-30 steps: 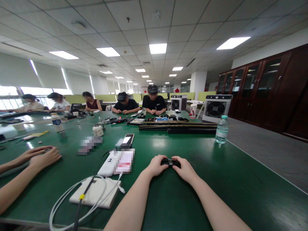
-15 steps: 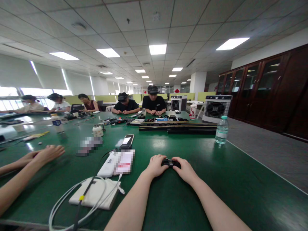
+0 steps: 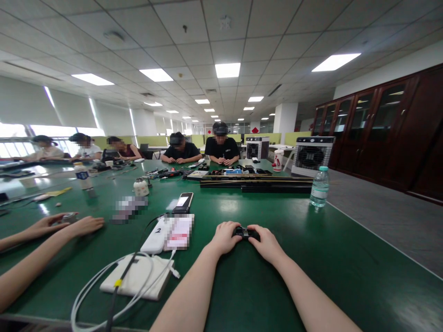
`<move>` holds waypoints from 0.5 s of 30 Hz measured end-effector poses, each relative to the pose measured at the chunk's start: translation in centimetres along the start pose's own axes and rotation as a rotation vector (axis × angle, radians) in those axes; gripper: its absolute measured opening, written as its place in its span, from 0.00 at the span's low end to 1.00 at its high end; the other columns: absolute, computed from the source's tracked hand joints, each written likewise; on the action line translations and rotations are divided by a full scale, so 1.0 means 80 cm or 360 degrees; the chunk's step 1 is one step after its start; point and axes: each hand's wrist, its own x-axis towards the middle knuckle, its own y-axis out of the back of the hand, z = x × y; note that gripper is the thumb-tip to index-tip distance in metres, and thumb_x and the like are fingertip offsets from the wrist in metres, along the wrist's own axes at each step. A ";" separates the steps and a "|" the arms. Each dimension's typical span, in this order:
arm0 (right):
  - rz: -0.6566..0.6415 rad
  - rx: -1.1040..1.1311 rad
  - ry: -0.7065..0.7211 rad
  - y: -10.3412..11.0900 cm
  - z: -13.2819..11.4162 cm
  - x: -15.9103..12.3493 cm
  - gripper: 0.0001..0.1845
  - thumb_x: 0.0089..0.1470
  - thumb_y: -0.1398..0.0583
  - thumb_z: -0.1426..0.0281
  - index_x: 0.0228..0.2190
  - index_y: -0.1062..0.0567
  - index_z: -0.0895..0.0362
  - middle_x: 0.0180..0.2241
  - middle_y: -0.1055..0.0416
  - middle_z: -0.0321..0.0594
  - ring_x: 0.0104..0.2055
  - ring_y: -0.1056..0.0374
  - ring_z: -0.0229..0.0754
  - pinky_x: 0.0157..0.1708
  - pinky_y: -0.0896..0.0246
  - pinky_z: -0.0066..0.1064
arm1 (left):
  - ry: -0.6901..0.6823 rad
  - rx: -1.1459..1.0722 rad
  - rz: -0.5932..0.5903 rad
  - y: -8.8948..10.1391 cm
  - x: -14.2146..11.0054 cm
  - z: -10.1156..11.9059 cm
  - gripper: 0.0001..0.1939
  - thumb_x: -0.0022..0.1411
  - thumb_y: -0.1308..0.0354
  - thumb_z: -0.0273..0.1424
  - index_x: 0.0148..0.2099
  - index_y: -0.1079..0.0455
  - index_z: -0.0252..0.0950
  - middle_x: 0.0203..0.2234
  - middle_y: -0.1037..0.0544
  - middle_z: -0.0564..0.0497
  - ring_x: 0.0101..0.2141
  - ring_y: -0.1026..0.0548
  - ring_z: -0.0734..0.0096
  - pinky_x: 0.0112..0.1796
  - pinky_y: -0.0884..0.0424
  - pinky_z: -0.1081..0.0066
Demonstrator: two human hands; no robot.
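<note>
A small black device [image 3: 246,233], wide and low with a glossy middle, sits at the green tabletop between my two hands. My left hand [image 3: 225,237] is closed around its left end, the thumb resting along the near side. On the opposite end, my right hand [image 3: 266,241] grips it the same way, with the fingers curled over the far edge. Both palms hide the ends of the device, so its exact kind cannot be made out.
Left of my arm lie a white power bank [image 3: 154,237], a pixelated phone [image 3: 179,232], a white box [image 3: 138,281] and a looped cable [image 3: 76,295]. A water bottle [image 3: 319,188] stands at right; black rails [image 3: 256,185] lie ahead. A co-worker's hands [image 3: 78,225] are at far left.
My hands and the black device stay in place. At left, the co-worker's hands have come apart, one moving right, and a small round metallic object now shows by them.
</note>
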 end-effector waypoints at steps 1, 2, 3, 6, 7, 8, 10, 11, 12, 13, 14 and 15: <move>-0.0001 0.0000 0.0000 0.000 0.000 0.000 0.19 0.48 0.42 0.71 0.44 0.27 0.53 0.46 0.27 0.40 0.51 0.34 0.47 0.52 0.42 0.40 | 0.0001 -0.0001 -0.0004 0.000 0.000 0.000 0.18 0.58 0.44 0.34 0.52 0.33 0.41 0.47 0.26 0.50 0.49 0.31 0.59 0.51 0.37 0.60; 0.0000 0.0000 0.0000 0.001 -0.001 0.000 0.18 0.48 0.42 0.71 0.44 0.27 0.53 0.46 0.26 0.40 0.50 0.34 0.47 0.52 0.42 0.40 | 0.0004 -0.0001 -0.0009 0.001 0.000 0.001 0.18 0.58 0.44 0.34 0.52 0.33 0.41 0.47 0.26 0.50 0.49 0.31 0.59 0.51 0.38 0.60; 0.0000 0.0001 0.0001 0.001 -0.001 -0.001 0.18 0.48 0.42 0.71 0.43 0.27 0.53 0.46 0.26 0.40 0.50 0.34 0.47 0.52 0.42 0.39 | 0.0009 -0.0001 -0.0015 0.001 0.000 0.001 0.18 0.59 0.44 0.34 0.52 0.33 0.41 0.47 0.26 0.50 0.49 0.31 0.59 0.51 0.38 0.60; 0.0007 0.0000 0.0004 0.001 -0.001 -0.001 0.18 0.48 0.42 0.71 0.43 0.26 0.52 0.46 0.26 0.40 0.50 0.33 0.47 0.52 0.42 0.39 | 0.0019 -0.0004 -0.0023 0.000 0.000 0.001 0.18 0.59 0.44 0.35 0.52 0.33 0.42 0.48 0.27 0.51 0.49 0.32 0.59 0.52 0.38 0.60; 0.0008 -0.0003 0.0001 0.001 -0.001 -0.001 0.18 0.48 0.42 0.71 0.43 0.26 0.52 0.46 0.26 0.40 0.50 0.33 0.47 0.52 0.42 0.39 | 0.0026 -0.0007 -0.0027 0.000 0.000 0.001 0.18 0.59 0.44 0.35 0.52 0.34 0.42 0.48 0.27 0.50 0.50 0.32 0.59 0.52 0.38 0.60; 0.0007 -0.0007 -0.0001 0.001 0.000 -0.001 0.18 0.48 0.42 0.71 0.43 0.26 0.52 0.46 0.26 0.40 0.50 0.33 0.47 0.52 0.41 0.39 | 0.0035 -0.0011 -0.0035 -0.001 0.000 0.001 0.18 0.59 0.44 0.35 0.52 0.34 0.42 0.48 0.27 0.50 0.50 0.32 0.58 0.52 0.39 0.59; 0.0005 -0.0014 -0.0006 0.000 0.001 0.000 0.18 0.48 0.42 0.71 0.43 0.27 0.53 0.46 0.26 0.41 0.50 0.33 0.47 0.52 0.41 0.40 | 0.0059 -0.0014 -0.0056 -0.001 0.000 0.001 0.20 0.58 0.44 0.36 0.54 0.34 0.41 0.48 0.27 0.49 0.51 0.32 0.57 0.53 0.39 0.58; 0.0006 -0.0015 -0.0008 -0.001 0.002 0.000 0.19 0.48 0.42 0.71 0.44 0.27 0.53 0.46 0.26 0.41 0.50 0.33 0.47 0.52 0.41 0.40 | 0.0070 -0.0014 -0.0064 -0.001 0.000 0.001 0.21 0.58 0.43 0.37 0.54 0.35 0.40 0.49 0.27 0.49 0.51 0.32 0.56 0.53 0.39 0.58; 0.0009 -0.0015 -0.0008 -0.002 0.002 0.000 0.19 0.48 0.42 0.71 0.44 0.27 0.53 0.46 0.26 0.41 0.50 0.33 0.47 0.52 0.41 0.40 | 0.0079 -0.0013 -0.0066 -0.001 0.000 0.001 0.23 0.57 0.43 0.37 0.55 0.35 0.40 0.49 0.27 0.48 0.51 0.33 0.56 0.53 0.39 0.58; 0.0014 -0.0013 -0.0008 -0.002 0.003 0.000 0.19 0.48 0.42 0.71 0.44 0.27 0.53 0.46 0.26 0.41 0.50 0.33 0.47 0.52 0.41 0.40 | 0.0087 -0.0012 -0.0061 -0.001 0.000 0.001 0.24 0.57 0.43 0.38 0.55 0.35 0.40 0.49 0.27 0.48 0.51 0.33 0.56 0.53 0.39 0.58; 0.0019 -0.0012 -0.0007 -0.003 0.004 0.001 0.19 0.48 0.42 0.71 0.44 0.27 0.53 0.46 0.26 0.41 0.50 0.33 0.47 0.52 0.41 0.39 | 0.0095 -0.0012 -0.0055 -0.001 0.000 0.000 0.24 0.57 0.43 0.38 0.56 0.35 0.39 0.50 0.28 0.47 0.51 0.33 0.55 0.54 0.40 0.58; 0.0021 -0.0013 -0.0007 -0.003 0.004 0.001 0.19 0.48 0.42 0.71 0.44 0.27 0.53 0.46 0.26 0.41 0.50 0.33 0.47 0.51 0.41 0.39 | 0.0103 -0.0013 -0.0049 -0.001 0.000 0.000 0.25 0.56 0.43 0.39 0.56 0.35 0.40 0.50 0.28 0.47 0.52 0.33 0.55 0.54 0.40 0.58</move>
